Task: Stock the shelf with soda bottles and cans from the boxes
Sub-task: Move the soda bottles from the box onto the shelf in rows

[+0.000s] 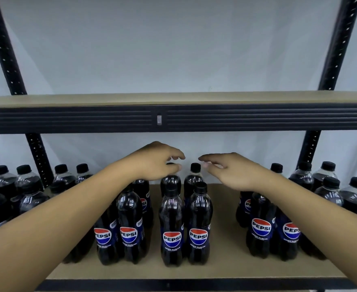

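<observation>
Head view: two hands above four central bottles.

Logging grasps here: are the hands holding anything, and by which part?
The left hand grips the rear Pepsi bottle by its cap; the right hand holds nothing, fingers loose.

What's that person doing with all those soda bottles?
A person is stocking a shelf with Pepsi bottles, which stand upright in small groups. Both arms reach toward the middle group. The left hand curls over the cap of a back bottle and seems to be holding it. The right hand hovers open beside the next bottle, holding nothing.
</observation>
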The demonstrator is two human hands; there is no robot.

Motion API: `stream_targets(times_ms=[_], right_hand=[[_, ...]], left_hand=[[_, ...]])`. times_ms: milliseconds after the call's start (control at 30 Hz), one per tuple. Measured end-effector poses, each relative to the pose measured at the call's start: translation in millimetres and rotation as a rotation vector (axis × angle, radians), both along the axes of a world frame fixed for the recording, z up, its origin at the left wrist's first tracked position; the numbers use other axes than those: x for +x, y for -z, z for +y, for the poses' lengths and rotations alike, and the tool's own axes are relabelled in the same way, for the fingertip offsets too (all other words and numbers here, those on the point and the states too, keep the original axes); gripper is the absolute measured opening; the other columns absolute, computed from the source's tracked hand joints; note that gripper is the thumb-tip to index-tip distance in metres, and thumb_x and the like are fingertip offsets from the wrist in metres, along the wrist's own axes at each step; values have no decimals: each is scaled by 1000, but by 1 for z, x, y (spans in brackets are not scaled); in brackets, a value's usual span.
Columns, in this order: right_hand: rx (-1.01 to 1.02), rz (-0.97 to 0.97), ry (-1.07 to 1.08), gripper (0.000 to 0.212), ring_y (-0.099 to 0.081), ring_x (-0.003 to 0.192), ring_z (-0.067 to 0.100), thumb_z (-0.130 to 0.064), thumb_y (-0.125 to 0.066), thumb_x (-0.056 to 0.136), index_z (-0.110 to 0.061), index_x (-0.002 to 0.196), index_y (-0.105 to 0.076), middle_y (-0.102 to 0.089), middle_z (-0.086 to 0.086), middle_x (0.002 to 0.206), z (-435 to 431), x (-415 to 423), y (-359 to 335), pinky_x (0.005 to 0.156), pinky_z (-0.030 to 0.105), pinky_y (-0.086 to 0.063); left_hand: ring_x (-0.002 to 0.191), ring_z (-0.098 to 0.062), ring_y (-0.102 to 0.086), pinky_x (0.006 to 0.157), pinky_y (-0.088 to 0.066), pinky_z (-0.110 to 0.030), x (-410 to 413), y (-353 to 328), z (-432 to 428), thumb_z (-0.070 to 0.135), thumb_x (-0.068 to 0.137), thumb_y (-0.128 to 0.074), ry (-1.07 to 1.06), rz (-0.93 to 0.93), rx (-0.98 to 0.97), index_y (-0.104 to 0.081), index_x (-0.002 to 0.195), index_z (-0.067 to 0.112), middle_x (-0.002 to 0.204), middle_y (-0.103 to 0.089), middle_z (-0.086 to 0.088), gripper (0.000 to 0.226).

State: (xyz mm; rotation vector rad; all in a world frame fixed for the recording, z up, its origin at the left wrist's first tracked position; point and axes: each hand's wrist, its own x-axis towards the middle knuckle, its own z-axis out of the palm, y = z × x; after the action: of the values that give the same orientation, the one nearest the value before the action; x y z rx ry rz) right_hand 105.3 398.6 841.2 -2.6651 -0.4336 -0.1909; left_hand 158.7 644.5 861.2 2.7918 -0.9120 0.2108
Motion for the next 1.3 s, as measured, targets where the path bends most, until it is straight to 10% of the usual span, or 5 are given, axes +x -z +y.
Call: stream_targets(times_ms=[667,1300], right_hand=[[-167,-71,446,47,-63,106,6,-45,-49,102,-34,148,-48,-70,-8,121,-33,-162,7,93,25,-49],[-63,37,242,77,-43,142,19,-48,-64,95,-31,160,-25,-44,-3,157,48,-71,28,107,26,-34]], left_hand=[[133,-10,-50,111,-43,-37,-55,7,-91,51,99,-56,556,-39,17,-55,143,38,144,-57,14,45],[105,-15,-60,86,-51,-32,-45,6,19,62,78,-77,175,42,168,-56,137,34,117,-65,8,69]])
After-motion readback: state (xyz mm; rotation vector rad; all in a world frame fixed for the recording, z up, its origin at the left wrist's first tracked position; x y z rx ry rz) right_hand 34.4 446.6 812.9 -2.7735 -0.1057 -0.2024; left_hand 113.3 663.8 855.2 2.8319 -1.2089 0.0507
